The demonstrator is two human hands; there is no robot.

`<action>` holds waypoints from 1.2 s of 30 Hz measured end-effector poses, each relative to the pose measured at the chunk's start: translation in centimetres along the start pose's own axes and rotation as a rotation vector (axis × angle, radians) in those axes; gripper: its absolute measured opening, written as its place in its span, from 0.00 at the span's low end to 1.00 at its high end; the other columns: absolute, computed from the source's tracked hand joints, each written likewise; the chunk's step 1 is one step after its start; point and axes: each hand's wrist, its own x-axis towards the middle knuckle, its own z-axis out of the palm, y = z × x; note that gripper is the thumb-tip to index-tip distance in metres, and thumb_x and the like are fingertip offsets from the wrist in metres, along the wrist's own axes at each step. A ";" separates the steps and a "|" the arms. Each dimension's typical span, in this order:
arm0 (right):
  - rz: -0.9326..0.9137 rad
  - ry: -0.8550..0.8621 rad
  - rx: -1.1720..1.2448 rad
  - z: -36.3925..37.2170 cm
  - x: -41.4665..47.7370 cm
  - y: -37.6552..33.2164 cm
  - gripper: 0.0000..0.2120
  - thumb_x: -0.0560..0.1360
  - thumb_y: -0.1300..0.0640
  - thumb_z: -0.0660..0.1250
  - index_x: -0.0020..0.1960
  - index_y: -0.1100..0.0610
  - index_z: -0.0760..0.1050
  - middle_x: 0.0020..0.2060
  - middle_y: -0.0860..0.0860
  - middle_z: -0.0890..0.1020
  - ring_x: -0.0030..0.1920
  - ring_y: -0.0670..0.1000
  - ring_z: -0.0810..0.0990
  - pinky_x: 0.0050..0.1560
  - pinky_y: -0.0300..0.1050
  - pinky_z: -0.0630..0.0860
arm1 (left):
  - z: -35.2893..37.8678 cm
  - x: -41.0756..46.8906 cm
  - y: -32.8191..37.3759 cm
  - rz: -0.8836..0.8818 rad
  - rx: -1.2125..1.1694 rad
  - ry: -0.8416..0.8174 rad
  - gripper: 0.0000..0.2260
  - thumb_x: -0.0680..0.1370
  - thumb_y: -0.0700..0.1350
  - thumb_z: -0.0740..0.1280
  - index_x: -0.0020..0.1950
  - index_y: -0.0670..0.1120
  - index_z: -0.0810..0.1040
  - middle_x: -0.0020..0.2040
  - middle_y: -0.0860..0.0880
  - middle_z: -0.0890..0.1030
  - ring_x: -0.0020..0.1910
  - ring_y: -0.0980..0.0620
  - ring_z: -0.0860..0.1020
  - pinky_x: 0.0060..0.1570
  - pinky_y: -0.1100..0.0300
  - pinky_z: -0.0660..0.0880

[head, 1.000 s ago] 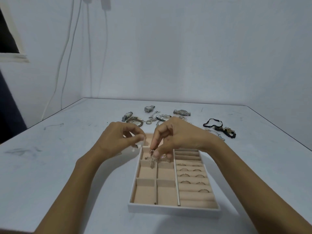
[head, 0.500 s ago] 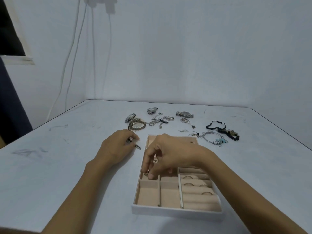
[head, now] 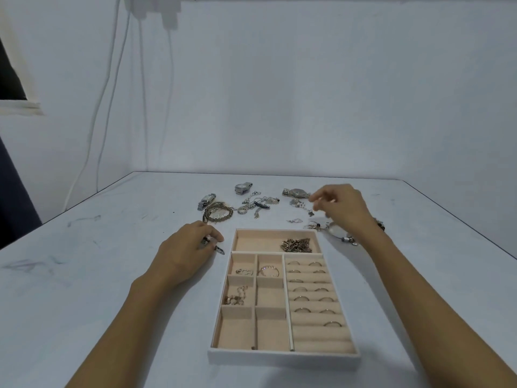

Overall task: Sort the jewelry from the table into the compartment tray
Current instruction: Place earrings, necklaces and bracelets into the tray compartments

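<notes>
Head view. A: Where does everything lie?

B: It is split. The compartment tray sits on the desk between the person's forearms. Its wide far compartment holds a heap of gold chain. Rings stand in the padded rolls on its right side, and three of the small cells on the left hold fine pieces. Beyond the tray's far edge, unsorted, lie three watches, a braided bracelet and a tangle of chains and pendants.

A: And the hands?

B: The left hand rests on the desk just left of the tray's far corner. Its fingers are curled round a small dark piece whose tip pokes out onto the desk; what the piece is cannot be told. The right hand hovers over the loose pieces past the far right corner, fingers loosely bent, with nothing visible between them.

A: What could go wrong from here?

B: Probably three things. The chains lie interlaced, so lifting one may drag its neighbours along or knot them tighter. The right wrist hangs just over a bangle and could sweep it toward the desk edge as the arm draws back. The small dark piece is only partly enclosed, so it may slip out, or land in a cell that is already occupied.
</notes>
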 end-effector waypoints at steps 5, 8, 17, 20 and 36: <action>0.095 -0.044 -0.278 1.6 0.5 3.5 0.06 0.75 0.55 0.68 0.48 0.53 0.83 0.47 0.50 0.84 0.50 0.51 0.80 0.38 0.41 0.68 | 0.1 0.0 0.0 0.003 0.007 -0.010 0.09 0.80 0.47 0.60 0.53 0.57 0.79 0.53 0.57 0.74 0.54 0.55 0.73 0.50 0.56 0.71; 0.076 -0.031 -0.353 2.3 0.5 3.4 0.06 0.75 0.57 0.68 0.47 0.54 0.83 0.45 0.49 0.84 0.49 0.51 0.80 0.38 0.41 0.67 | 0.0 0.0 0.0 0.008 0.015 -0.016 0.09 0.80 0.47 0.60 0.53 0.57 0.78 0.53 0.57 0.75 0.54 0.56 0.72 0.50 0.57 0.70; 0.095 -0.101 -0.347 2.3 0.9 3.8 0.09 0.77 0.65 0.60 0.41 0.55 0.72 0.42 0.47 0.77 0.46 0.50 0.75 0.45 0.46 0.72 | -0.2 -0.2 0.3 -0.002 0.023 -0.019 0.09 0.80 0.47 0.60 0.53 0.57 0.78 0.54 0.57 0.74 0.55 0.56 0.72 0.48 0.59 0.69; 0.117 -0.074 -0.102 1.6 1.1 3.2 0.09 0.78 0.64 0.60 0.40 0.55 0.70 0.44 0.50 0.78 0.45 0.51 0.75 0.45 0.46 0.72 | -0.2 -0.2 0.3 -0.003 0.020 -0.022 0.09 0.80 0.47 0.60 0.53 0.57 0.78 0.55 0.57 0.74 0.55 0.56 0.72 0.48 0.59 0.69; 0.096 -0.011 0.469 -1.3 0.7 -1.1 0.03 0.79 0.59 0.63 0.46 0.55 0.74 0.44 0.53 0.83 0.36 0.47 0.79 0.33 0.40 0.67 | -0.3 -0.3 0.6 -0.023 0.019 -0.044 0.08 0.80 0.47 0.61 0.53 0.57 0.78 0.55 0.56 0.75 0.54 0.55 0.73 0.50 0.57 0.71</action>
